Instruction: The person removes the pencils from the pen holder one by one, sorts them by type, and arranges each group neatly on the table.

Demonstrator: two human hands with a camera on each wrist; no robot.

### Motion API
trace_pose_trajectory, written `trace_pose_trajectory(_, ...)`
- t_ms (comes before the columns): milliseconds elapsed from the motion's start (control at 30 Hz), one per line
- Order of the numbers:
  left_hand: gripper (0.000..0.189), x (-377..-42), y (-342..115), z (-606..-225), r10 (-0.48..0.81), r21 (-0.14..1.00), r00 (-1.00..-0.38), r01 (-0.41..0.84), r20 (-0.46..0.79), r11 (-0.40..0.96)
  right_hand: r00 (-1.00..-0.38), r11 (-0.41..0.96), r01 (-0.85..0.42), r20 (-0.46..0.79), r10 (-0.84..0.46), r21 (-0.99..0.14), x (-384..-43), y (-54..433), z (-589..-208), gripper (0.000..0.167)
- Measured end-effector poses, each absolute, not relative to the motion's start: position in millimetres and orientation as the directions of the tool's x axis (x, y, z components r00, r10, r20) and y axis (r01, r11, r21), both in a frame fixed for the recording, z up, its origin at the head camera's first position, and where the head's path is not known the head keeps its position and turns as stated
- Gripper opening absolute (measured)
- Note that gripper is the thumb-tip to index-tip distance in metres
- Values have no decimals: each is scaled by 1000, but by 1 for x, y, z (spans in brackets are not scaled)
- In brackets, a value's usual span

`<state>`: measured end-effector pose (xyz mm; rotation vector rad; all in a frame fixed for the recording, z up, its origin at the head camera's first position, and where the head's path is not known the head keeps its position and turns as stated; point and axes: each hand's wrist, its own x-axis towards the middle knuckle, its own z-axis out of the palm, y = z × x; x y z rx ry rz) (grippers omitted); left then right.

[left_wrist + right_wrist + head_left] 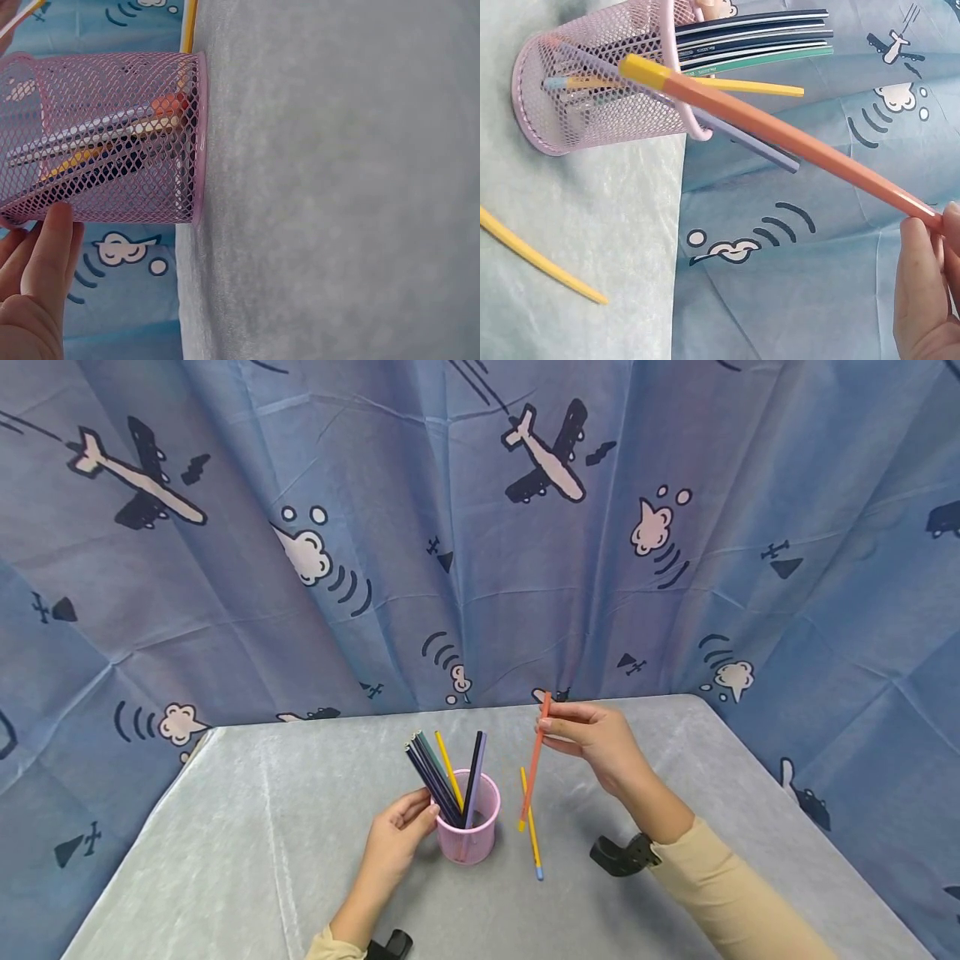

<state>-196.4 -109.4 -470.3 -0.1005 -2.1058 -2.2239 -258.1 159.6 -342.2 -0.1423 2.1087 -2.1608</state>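
Observation:
A pink mesh pencil cup stands upright on the table with several pencils leaning in it, dark, green, yellow and lavender ones among them. My left hand holds the cup at its left side near the rim; in the left wrist view a finger touches the mesh. My right hand pinches an orange pencil near its upper end, raised to the right of the cup. Its yellow-tipped end points down. Below it on the table lies a yellow pencil with a blue end.
A pale grey cloth covers the table. Behind it hangs a blue curtain printed with aeroplanes and clouds. A black wrist camera sits at the right wrist, and another black device shows at the left wrist.

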Motion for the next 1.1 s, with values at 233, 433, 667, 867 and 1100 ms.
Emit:
trace_pose_trajectory(233, 43, -196, -110, -470, -14, 994, -995, 99, 98, -51, -988, -19, 42, -39, -152, -999, -258, 164, -348, 27)
trace_pose_trajectory(433, 43, -197, -110, -469, -16, 994, -995, 103, 103, -48, -989, 8, 58, -58, -137, -998, -259, 168, -352, 28)
trace_pose_trajectory(667, 42, -199, -109, -470, -11, 993, -995, 103, 102, -52, -990, 46, 72, -77, -121, -996, -261, 171, -358, 40)
trace_pose_trajectory(867, 42, -198, -109, -470, -13, 994, -995, 95, 95, -45, -989, 14, 82, -83, -124, -997, -263, 175, -363, 36)
trace_pose_trajectory(1100, 43, -196, -109, -469, -14, 994, -996, 92, 91, -55, -988, 57, 107, -113, -108, -993, -267, 178, -373, 42)
